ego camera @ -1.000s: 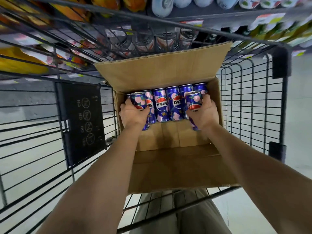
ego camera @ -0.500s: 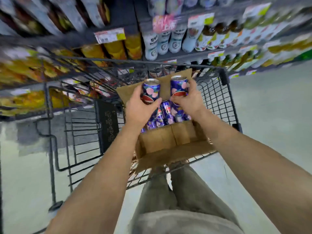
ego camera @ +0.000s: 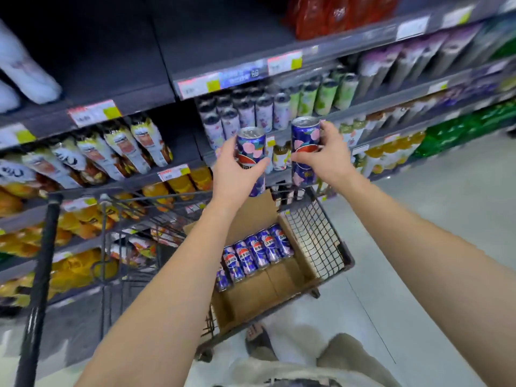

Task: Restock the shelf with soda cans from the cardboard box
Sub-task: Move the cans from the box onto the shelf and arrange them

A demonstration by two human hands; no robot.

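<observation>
- Where the shopping cart (ego camera: 315, 238) stands against the shelving, a cardboard box (ego camera: 262, 291) sits in its basket with flaps open; a row of blue soda cans (ego camera: 258, 252) lies on its side along the far wall of the box, the near half of the box floor bare.
- Left hand (ego camera: 237, 174): fingers curled closed around the lower half of an upright blue can (ego camera: 251, 148), thumb across the front label, top rim clear of the grip.
- Right hand (ego camera: 325, 155): fingers wrapped shut on a second upright can (ego camera: 304, 141), fingertips (ego camera: 324, 124) reaching near its top rim, thumb low on the label.
- Both held cans are raised well above the box, side by side but apart, in front of a shelf (ego camera: 245, 76) stocked with bottled drinks (ego camera: 265, 113).
</observation>
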